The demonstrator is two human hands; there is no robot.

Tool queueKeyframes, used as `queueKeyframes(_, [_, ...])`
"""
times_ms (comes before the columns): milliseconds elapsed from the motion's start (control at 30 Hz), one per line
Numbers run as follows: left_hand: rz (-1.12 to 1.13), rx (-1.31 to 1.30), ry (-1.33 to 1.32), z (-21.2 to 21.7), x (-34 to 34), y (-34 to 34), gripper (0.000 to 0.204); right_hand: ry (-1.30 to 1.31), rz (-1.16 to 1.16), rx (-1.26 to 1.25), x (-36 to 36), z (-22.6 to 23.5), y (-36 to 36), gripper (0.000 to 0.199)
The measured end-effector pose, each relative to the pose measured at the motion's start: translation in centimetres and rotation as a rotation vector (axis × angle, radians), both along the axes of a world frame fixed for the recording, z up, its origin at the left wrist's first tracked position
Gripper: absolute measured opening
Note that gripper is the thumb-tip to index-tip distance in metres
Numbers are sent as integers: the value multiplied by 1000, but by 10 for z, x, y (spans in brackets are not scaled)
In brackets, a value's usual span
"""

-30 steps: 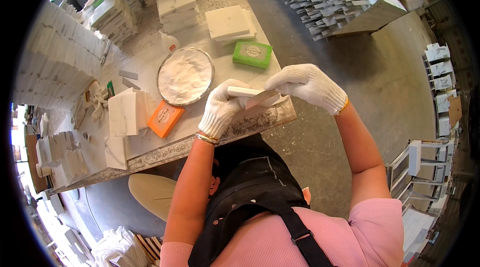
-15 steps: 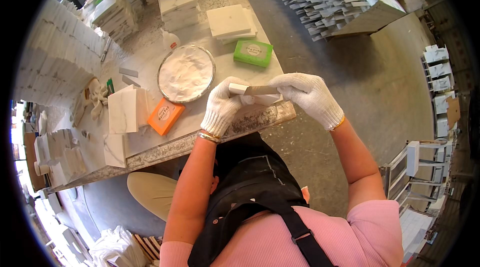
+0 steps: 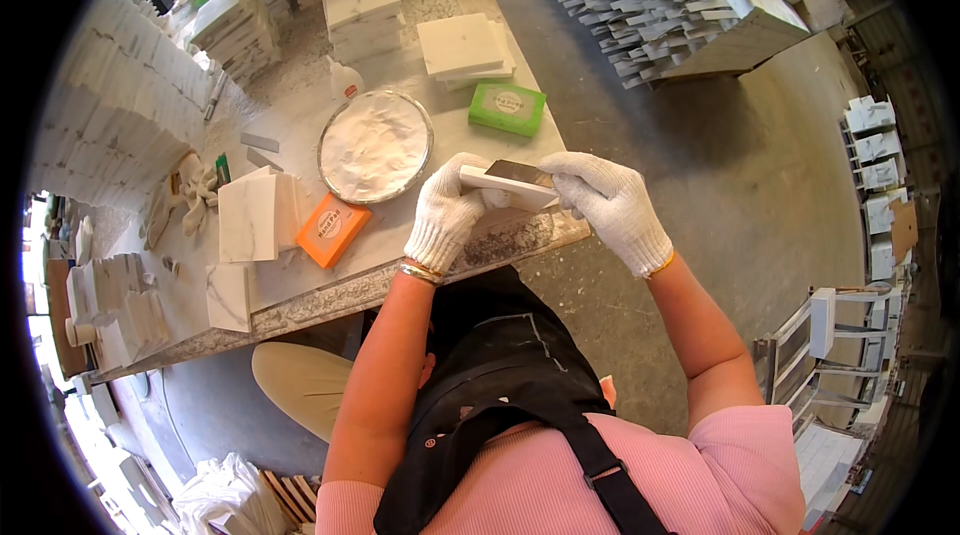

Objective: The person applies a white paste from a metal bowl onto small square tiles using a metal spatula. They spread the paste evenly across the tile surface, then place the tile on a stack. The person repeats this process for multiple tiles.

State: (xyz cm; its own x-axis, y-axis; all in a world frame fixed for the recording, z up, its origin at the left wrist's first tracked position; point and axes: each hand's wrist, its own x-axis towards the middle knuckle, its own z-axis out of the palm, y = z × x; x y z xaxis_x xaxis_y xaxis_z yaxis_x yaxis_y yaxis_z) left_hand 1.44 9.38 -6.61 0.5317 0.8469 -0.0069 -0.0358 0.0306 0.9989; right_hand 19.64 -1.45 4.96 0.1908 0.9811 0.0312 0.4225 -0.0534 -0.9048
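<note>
My left hand (image 3: 445, 210), in a white knitted glove, grips the left end of a white marble tile (image 3: 515, 189) held above the table's front edge. Along the tile's far side lies a thin dark grey flat blade (image 3: 518, 172), perhaps a scraper. My right hand (image 3: 605, 200), gloved the same way, pinches the right end of that blade, its fingertips close to the tile's right corner. Just beyond my left hand is a round metal-rimmed dish (image 3: 376, 147) of white powder or paste. An orange sanding pad (image 3: 332, 231) and a green one (image 3: 507, 109) rest nearby.
Marble tiles (image 3: 248, 218) lean at the table's left, with tall tile stacks (image 3: 110, 110) behind. Several more tiles (image 3: 462, 45) lie beyond the green pad. Two grey strips (image 3: 260, 143) and spare gloves (image 3: 190, 193) lie left of the dish. A rack (image 3: 830, 345) stands right.
The dark blade has tilted, so its broad face now shows along the tile. My right hand has shifted slightly down and left; my left hand stays nearly in place.
</note>
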Motion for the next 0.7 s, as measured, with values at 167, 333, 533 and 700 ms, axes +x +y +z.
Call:
queueKeyframes(167, [-22, -84, -76, 2, -2, -1, 22, -100, 50, 24, 5, 4, -4, 27])
queueKeyframes(333, [-50, -113, -146, 7, -4, -3, 24, -179, 74, 31, 7, 11, -9, 29])
queueKeyframes(533, [-52, -113, -133, 13, -1, -5, 27, -84, 10, 11, 4, 3, -12, 29])
queueKeyframes(700, [-17, -16, -52, 3, -1, -3, 27, 2, -53, -21, -4, 1, -12, 28])
